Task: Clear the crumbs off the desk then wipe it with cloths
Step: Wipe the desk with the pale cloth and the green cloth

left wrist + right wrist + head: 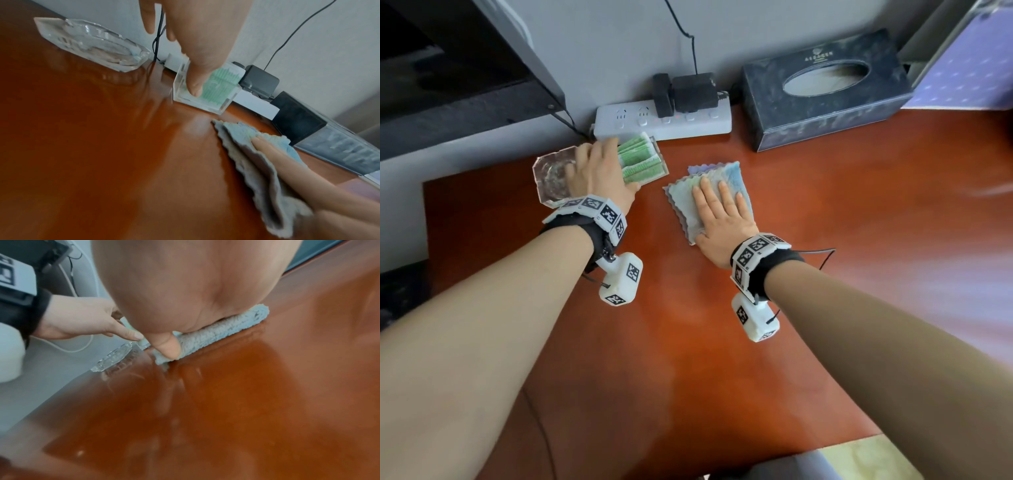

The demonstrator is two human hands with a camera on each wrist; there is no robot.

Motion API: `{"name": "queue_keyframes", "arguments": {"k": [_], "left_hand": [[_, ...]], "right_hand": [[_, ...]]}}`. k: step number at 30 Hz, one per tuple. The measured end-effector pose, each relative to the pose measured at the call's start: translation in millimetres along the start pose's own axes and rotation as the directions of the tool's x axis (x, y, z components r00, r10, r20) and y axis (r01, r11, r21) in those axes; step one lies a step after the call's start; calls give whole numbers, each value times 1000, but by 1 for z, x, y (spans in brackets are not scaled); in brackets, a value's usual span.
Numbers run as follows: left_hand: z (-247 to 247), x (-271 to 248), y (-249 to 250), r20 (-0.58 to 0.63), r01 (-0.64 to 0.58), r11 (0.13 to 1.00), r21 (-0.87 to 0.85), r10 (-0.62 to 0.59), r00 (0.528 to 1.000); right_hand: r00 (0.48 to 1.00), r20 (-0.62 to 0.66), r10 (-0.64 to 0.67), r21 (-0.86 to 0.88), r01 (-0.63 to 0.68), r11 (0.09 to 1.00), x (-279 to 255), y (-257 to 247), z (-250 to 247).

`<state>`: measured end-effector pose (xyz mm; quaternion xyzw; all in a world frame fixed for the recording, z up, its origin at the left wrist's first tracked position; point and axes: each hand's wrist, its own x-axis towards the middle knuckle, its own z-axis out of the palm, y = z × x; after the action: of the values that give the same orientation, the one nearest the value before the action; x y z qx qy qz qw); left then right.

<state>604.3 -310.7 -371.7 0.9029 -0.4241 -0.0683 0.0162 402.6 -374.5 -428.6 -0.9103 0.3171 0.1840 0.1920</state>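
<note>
A folded pale blue-green cloth [732,174] lies on the glossy red-brown desk [688,342]. My right hand [722,212] lies flat on it, fingers straight, pressing it down. In the right wrist view my thumb [168,345] rests on the cloth's [226,331] near edge. To the left, my left hand [599,168] grips a small clear box of green sticks [643,164]. In the left wrist view the thumb [194,87] is on the box's [216,92] side and the fingers reach over its far side. I see no crumbs on the desk.
A clear glass ashtray [551,174] sits just left of the box, partly under my left hand. Along the wall stand a white power strip [698,123] with black adapters [688,90] and a dark tissue box [825,102]. The desk's left edge is near the ashtray.
</note>
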Motion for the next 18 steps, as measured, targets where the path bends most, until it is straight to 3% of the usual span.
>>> {"name": "queue_keyframes", "arguments": {"k": [3, 7, 10, 13, 15, 18], "left_hand": [[8, -30, 3, -68, -8, 999, -53, 4, 998], [26, -98, 8, -119, 31, 996, -82, -41, 992], [44, -136, 8, 52, 89, 993, -76, -85, 995], [54, -156, 9, 231, 68, 997, -20, -62, 971], [57, -160, 10, 356, 40, 999, 14, -43, 933], [56, -159, 12, 522, 35, 998, 46, -54, 851]], "right_hand": [[1000, 9, -4, 10, 4, 1000, -10, -9, 5], [992, 32, -123, -130, 127, 983, -36, -24, 26], [986, 51, -156, -149, 162, 975, -41, -20, 28], [981, 43, -191, -175, 195, 965, -41, -1, 24], [989, 22, -149, -192, 150, 970, -44, 19, 23], [999, -32, 11, -154, -16, 988, -57, 55, 21]]}}
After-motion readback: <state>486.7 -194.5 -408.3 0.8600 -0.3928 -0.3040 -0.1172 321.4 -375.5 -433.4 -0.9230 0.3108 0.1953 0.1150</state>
